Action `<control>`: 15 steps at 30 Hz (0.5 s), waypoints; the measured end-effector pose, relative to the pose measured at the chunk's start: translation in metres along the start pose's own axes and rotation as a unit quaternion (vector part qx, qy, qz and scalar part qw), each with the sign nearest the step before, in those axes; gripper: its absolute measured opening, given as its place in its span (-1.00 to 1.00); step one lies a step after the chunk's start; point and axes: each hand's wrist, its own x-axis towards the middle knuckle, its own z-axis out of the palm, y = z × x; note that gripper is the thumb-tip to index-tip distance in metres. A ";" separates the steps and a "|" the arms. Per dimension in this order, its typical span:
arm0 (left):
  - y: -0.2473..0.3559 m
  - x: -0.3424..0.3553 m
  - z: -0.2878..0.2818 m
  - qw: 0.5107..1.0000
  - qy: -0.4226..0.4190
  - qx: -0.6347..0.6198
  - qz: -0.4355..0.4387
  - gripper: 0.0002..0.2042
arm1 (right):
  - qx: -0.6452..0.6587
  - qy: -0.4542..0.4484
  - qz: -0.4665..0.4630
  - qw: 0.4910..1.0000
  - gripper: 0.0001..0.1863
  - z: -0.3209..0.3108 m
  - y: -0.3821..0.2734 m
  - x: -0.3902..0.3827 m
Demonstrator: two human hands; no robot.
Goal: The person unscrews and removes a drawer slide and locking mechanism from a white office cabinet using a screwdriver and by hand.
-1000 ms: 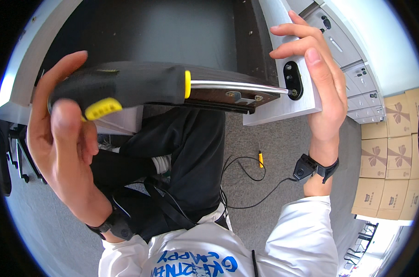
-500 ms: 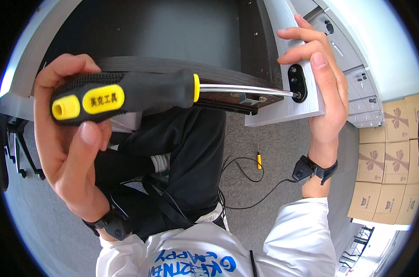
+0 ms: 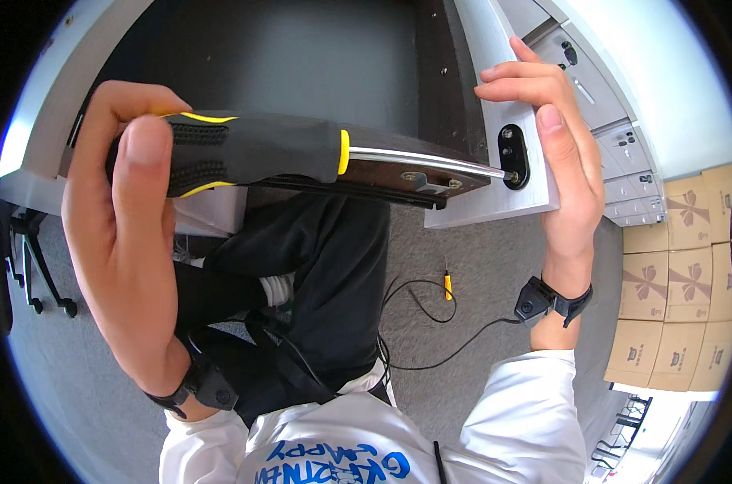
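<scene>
Evidently the work is at the screw-driving stage, with the left hand (image 3: 132, 214) wrapped around the handle of a black-and-yellow screwdriver (image 3: 257, 149), thumb laid along the near side and index finger curled over the top. The tool lies nearly level across the view, and its metal shaft (image 3: 430, 160) runs rightward to a black oval fitting (image 3: 514, 153) set into a pale wood-grain panel (image 3: 483, 196). Its tip meets the screw (image 3: 510, 177) at the fitting's lower end; whether that screw is being driven in or backed out cannot be told. Two more small round points show higher in the same fitting. The right hand (image 3: 571, 173) rests at the panel's outer edge, fingers loosely bent over the pale face, seemingly bracing it rather than clenching it. Just left of the panel, the dark box (image 3: 334, 56) has a small metal bracket (image 3: 430, 181) on its side. As a judgement, the next move calls for a tip seated squarely, light pressure along the shaft and a twist from the left wrist, with the right hand giving counter-support. A smaller yellow-handled tool (image 3: 447, 286) lies on the grey carpet (image 3: 495, 266) beside a black cable (image 3: 418, 369).
</scene>
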 end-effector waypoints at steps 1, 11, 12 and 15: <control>-0.002 -0.002 0.000 1.000 0.001 0.000 0.001 -0.50 | -0.001 0.000 -0.001 1.000 -0.54 -0.001 0.000 0.001; -0.005 -0.019 0.002 0.986 -0.056 -0.149 0.039 -0.46 | 0.004 -0.108 0.026 0.994 -0.40 -0.025 -0.011 0.002; -0.007 -0.020 0.003 0.984 -0.049 -0.161 0.049 -0.46 | -0.028 -0.131 0.001 0.991 -0.44 -0.026 -0.015 0.005; -0.008 -0.017 0.003 0.977 -0.057 -0.197 0.052 -0.46 | -0.108 -0.145 -0.025 0.983 -0.50 -0.020 -0.026 0.004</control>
